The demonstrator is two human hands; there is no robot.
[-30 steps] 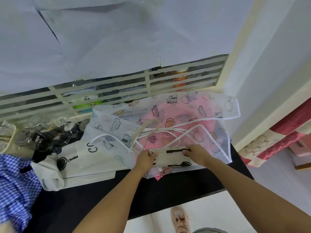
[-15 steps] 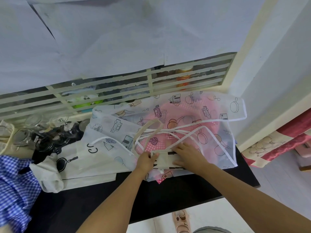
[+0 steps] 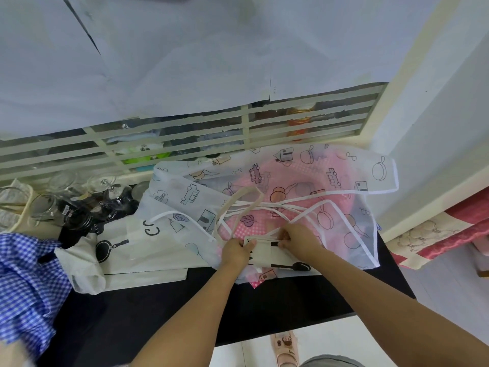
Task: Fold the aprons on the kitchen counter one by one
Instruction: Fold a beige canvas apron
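A small folded cream apron (image 3: 263, 251) with black utensil prints lies on top of a spread translucent white apron (image 3: 341, 207) with cartoon prints, over something pink. My left hand (image 3: 234, 251) grips the folded apron's left end, thumb on top. My right hand (image 3: 299, 241) pinches its right end, where white straps (image 3: 267, 206) run across. Another cream apron (image 3: 137, 250) with a black pan print lies folded to the left. A blue checked apron (image 3: 26, 282) is heaped at the far left.
The black counter (image 3: 148, 308) ends at a front edge near my arms. Glass jars and wine glasses (image 3: 68, 205) crowd the back left. A slatted window grille (image 3: 185, 133) runs behind. A slippered foot (image 3: 285, 348) stands on the white floor below.
My right hand has slid from lying flat on the folded apron to pinching its right end. The camera has tilted slightly. My left hand stays on the left end.
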